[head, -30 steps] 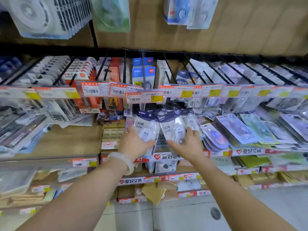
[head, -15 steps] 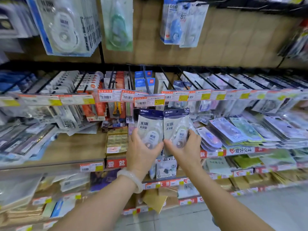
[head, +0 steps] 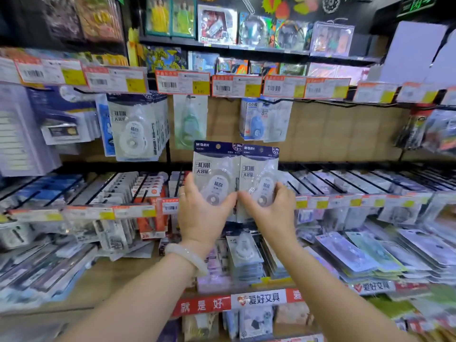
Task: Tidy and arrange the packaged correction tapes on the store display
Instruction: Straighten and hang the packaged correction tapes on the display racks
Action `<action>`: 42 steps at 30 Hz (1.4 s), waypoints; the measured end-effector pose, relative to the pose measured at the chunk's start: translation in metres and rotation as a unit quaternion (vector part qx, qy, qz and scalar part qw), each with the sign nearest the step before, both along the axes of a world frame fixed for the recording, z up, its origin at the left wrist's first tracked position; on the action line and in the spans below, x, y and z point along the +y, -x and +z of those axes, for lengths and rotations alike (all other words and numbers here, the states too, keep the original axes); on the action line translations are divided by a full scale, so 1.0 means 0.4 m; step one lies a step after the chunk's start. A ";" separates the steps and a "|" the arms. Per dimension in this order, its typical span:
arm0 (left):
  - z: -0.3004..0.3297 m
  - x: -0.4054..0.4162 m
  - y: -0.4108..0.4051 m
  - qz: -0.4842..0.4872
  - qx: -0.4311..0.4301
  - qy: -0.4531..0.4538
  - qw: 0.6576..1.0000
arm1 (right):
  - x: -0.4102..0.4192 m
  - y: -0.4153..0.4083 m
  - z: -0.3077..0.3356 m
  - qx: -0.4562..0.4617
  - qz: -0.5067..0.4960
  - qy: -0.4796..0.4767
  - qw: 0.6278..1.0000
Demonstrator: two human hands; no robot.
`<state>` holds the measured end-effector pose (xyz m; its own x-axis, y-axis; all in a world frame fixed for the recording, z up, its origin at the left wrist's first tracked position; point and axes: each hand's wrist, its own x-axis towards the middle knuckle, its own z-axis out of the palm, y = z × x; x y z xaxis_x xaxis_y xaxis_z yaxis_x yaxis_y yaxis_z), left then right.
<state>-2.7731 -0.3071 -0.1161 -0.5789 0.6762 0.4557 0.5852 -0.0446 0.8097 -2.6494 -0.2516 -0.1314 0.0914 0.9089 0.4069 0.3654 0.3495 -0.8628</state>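
the left hand grips one packaged correction tape by its lower part, thumb curled across the clear blister, and the right hand pinches a second pack the same way. the two packs are held upright, side by side, their inner edges touching, navy header cards level at the top, in front of the wooden back panel between the upper and middle rows of pegs. neither pack is on a hook yet. up and to the left a hanging stack of matching packs sits on a peg under the price labels, and that looks like the likely home for these two, though this is only a guess. a loose pack of similar shape lies on the shelf pile below the hands, so more collecting seems to remain. the task reads as partly done: two packs gathered and squared together, hanging and straightening of the rest of the display yet to do.
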 end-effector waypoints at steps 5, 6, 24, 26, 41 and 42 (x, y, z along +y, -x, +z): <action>0.065 0.021 0.049 0.017 0.004 0.018 1.000 | 0.046 0.029 0.076 -0.019 0.044 -0.006 0.999; 0.067 0.023 0.058 0.020 0.002 0.018 1.000 | 0.051 0.033 0.089 -0.023 0.049 -0.012 0.998; 0.108 0.087 0.111 0.110 0.010 -0.015 0.994 | 0.173 0.125 0.217 -0.091 0.061 -0.098 0.989; 0.103 0.094 0.114 0.115 0.008 -0.018 0.993 | 0.184 0.130 0.207 -0.092 0.062 -0.112 0.987; 0.085 0.157 0.116 0.120 0.002 -0.024 0.992 | 0.218 0.153 0.196 -0.042 0.073 -0.109 0.990; 0.081 0.161 0.116 0.118 -0.001 -0.025 0.993 | 0.220 0.154 0.195 -0.041 0.076 -0.107 0.991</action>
